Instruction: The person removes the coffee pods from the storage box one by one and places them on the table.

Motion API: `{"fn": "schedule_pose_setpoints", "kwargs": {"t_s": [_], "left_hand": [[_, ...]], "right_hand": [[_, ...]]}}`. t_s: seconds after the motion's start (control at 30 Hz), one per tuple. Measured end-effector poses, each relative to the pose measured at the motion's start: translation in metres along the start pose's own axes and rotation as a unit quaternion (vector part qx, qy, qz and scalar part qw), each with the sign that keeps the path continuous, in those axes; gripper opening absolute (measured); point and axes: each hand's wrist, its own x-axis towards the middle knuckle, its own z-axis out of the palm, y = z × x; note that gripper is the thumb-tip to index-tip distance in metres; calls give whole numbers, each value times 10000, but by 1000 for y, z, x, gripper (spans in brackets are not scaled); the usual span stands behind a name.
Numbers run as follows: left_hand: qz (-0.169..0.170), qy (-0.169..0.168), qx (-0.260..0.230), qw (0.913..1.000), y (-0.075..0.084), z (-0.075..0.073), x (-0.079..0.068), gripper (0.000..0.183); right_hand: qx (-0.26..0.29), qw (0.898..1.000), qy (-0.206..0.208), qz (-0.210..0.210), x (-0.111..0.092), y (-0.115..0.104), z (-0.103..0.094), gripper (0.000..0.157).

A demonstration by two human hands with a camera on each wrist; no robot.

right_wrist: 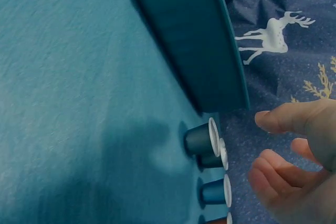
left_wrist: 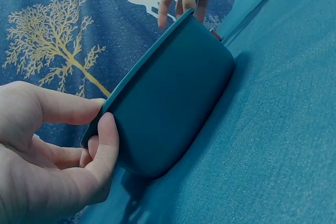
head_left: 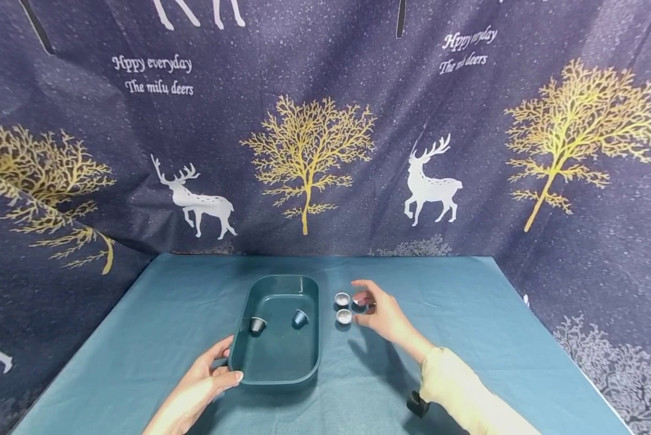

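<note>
My left hand (head_left: 203, 373) grips the near left corner of a dark teal tray (head_left: 237, 356), thumb and fingers pinching its rim in the left wrist view. A black coffee capsule (head_left: 257, 325) and a blue coffee capsule (head_left: 300, 318) lie tipped over inside. To the tray's right, several capsules stand lid up, among them two silver-lidded ones, a far capsule (head_left: 342, 299) and a near capsule (head_left: 344, 316). Over this group my right hand (head_left: 382, 313) hovers, fingers apart and holding nothing; it partly hides another capsule. In the right wrist view, a blue-sided capsule (right_wrist: 214, 191) stands below the fingers.
A teal cloth (head_left: 456, 338) covers the table. Behind it hangs a dark blue curtain (head_left: 325, 72) printed with deer and trees. The right wrist view also shows a reddish-brown capsule (right_wrist: 220, 221) at its bottom edge. A small black object (head_left: 417, 404) sits at the right wrist.
</note>
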Motion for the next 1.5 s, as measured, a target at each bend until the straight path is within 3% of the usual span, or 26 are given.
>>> {"fn": "schedule_pose_setpoints", "kwargs": {"t_s": [0.67,1.27,1.5], "left_hand": [[95,77,-21,9999,-1,1,1,78],[80,22,-24,10000,0,1,1,78],[66,39,-23,10000,0,0,0,78]], "right_hand": [[-30,9998,-21,-200,18,-32,-4,67],[-65,9984,-540,-122,39,-61,3,61],[-109,9943,-1043,-193,50,-65,5,61]]}}
